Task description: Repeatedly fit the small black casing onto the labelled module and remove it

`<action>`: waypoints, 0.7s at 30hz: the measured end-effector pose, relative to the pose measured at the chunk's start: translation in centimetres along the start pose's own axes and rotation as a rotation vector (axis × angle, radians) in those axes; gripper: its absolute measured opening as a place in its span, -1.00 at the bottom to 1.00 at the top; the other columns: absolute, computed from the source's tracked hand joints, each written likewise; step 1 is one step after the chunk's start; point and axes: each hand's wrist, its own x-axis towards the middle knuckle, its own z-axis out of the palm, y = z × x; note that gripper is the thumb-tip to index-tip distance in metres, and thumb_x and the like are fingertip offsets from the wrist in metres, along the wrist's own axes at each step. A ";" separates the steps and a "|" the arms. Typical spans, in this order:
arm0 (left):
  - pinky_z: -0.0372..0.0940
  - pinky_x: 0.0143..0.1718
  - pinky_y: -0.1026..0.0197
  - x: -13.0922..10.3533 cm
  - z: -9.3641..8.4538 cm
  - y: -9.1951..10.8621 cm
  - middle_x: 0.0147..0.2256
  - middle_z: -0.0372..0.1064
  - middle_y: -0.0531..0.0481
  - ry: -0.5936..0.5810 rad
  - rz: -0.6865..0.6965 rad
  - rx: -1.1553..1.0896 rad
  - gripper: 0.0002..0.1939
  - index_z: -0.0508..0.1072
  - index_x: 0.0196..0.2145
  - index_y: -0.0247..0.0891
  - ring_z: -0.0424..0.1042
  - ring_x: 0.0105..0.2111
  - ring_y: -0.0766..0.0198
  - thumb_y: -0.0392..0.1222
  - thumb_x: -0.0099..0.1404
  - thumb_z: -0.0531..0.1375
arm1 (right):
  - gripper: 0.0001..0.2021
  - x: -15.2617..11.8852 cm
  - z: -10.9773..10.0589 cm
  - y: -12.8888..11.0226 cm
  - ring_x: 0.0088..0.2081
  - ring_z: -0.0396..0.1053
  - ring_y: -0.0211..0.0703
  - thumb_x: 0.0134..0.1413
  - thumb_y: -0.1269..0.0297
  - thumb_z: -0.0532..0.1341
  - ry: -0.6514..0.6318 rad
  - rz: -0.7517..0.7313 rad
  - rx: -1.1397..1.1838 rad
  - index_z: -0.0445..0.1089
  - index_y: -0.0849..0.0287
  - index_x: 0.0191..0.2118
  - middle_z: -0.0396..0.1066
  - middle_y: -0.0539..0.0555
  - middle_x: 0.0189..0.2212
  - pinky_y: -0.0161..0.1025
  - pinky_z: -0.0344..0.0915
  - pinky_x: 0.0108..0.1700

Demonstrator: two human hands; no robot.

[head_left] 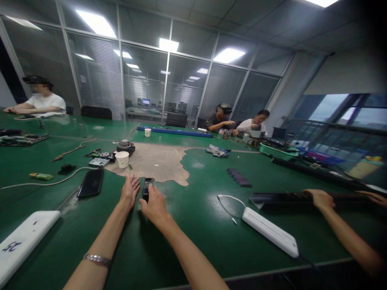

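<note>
Near the middle of the table, my right hand (155, 205) is closed on a small black box-shaped device (148, 186), fingers along its right side and thumb at its near end. What kind of device it is cannot be made out. My left hand (130, 191) rests just left of it, palm turned inward, fingers stretched out and holding nothing. A silver bracelet (97, 259) circles my left wrist. Beyond the hands lies a bare beige patch (157, 163) of the green tabletop. A paper cup (122, 159) stands at its left edge.
A black phone (91, 183) and white power bank-like slab (27, 241) lie left. A white power strip (269, 231) is right. At far right, another person's hand (322, 198) touches a long black bar (281, 198). Several people sit around the green table (208, 249).
</note>
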 end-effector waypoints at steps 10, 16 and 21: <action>0.07 0.11 0.09 0.5 0.2 -0.2 0.11 0.18 -0.25 0.008 0.000 0.001 -0.32 0.14 0.18 -0.26 0.21 0.10 0.14 0.22 0.28 -0.16 | -0.20 2.4 1.6 0.3 0.15 0.10 0.16 -0.09 0.12 0.25 0.069 0.069 0.169 -0.04 0.37 0.23 0.12 0.39 0.12 0.02 0.10 0.11; 0.04 0.12 0.08 0.6 0.1 -0.3 0.09 0.23 -0.18 0.008 0.000 -0.006 -0.52 0.28 0.10 -0.24 0.21 0.10 0.20 -0.09 0.27 -0.08 | -0.37 2.7 1.9 -0.3 0.03 0.25 0.05 -0.05 0.34 0.15 0.158 0.066 0.262 0.05 0.37 0.18 0.29 0.30 -0.04 -0.08 0.19 0.06; -0.01 0.14 0.11 0.0 0.4 -0.4 0.12 0.19 -0.14 -0.031 0.063 0.007 -0.54 0.39 0.00 -0.24 0.11 0.16 0.21 -0.11 0.27 -0.12 | -0.40 3.6 -1.8 0.4 0.07 0.22 -0.05 0.01 0.33 0.11 0.318 0.006 0.324 0.04 0.33 0.20 0.26 0.24 0.04 -0.17 0.14 0.11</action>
